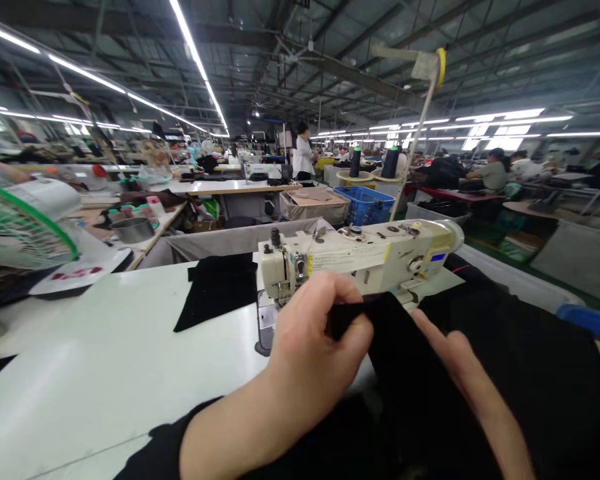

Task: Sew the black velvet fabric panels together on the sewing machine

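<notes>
My left hand is closed in a pinch, with thumb and bent fingers on the upper edge of a piece of black fabric. The cloth hangs from that grip toward me, in front of the sewing machine. Along the cloth's right edge lies my right hand, its visible fingers stretched out; the rest of it is behind the fabric. A separate black fabric piece rests flat on the white table, left of the needle area.
More black fabric is heaped at the right. A fan with a green rim stands at the left. Beyond the machine are a blue basket, dark thread cones and a thread stand. A person in white stands farther back.
</notes>
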Demonstrator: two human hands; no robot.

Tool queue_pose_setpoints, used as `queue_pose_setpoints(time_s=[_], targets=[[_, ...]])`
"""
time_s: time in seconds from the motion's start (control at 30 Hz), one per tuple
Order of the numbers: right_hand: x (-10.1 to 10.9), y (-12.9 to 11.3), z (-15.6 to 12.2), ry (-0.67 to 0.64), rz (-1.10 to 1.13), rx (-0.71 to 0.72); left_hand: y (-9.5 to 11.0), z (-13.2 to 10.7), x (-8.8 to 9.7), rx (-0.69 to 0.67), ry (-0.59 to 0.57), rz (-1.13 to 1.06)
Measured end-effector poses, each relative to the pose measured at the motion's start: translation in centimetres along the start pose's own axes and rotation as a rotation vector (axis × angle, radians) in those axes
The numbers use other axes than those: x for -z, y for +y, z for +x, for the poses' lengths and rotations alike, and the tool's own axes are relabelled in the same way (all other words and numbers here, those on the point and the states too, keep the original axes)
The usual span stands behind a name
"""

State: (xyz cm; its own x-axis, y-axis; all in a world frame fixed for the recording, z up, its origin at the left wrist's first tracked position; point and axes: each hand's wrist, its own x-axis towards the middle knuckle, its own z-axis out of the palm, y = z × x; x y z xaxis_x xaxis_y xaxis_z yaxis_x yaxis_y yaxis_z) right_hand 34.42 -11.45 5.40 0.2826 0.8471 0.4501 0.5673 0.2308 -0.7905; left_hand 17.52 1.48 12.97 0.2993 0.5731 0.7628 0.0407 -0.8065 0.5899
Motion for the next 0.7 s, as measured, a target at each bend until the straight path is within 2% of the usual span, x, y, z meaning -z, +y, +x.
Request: queue_pose_setpoints(time_s=[0.07,0.13,0.2,0.27,0.4,0.5,0.53,0.6,0.7], targets=[[-1.3,-0.2,0.1,0.148,-0.014,-0.04,0.9,0.8,2.1,-0.072,0.005,0.04],[-2.0,-0.6,0.8,0.246,0.056,-0.133,1.3,1.6,4.5,-0.079,-0.055,0.104],[-2.0,-1.0,2.0,0.194,0.183,-0.206,0.9,2.3,7.1,-0.003,-0.133,0.185],[-1.9,-1.4,4.0,0.088,0.271,-0.209,-0.1,3.3,9.5,0.132,-0.204,0.255],[-3.2,-2.1,9.6,-0.011,0.195,-0.053,-3.4,5.8,12.3,0.394,-0.277,0.233],[-4.6,-3.2,14.0,0.051,0.14,0.119,-4.5,7.9,12.9,0.54,-0.187,0.045],[-4.8,-3.7,15.1,0.101,0.138,0.177,-4.2,8.4,13.0,0.536,-0.126,-0.013],[-4.6,-5.1,16.4,0.208,0.149,0.277,-2.6,9.1,13.6,0.438,-0.007,-0.051],[-3.3,-7.1,15.7,0.286,0.158,0.355,0.9,8.1,15.5,0.254,0.03,0.142]])
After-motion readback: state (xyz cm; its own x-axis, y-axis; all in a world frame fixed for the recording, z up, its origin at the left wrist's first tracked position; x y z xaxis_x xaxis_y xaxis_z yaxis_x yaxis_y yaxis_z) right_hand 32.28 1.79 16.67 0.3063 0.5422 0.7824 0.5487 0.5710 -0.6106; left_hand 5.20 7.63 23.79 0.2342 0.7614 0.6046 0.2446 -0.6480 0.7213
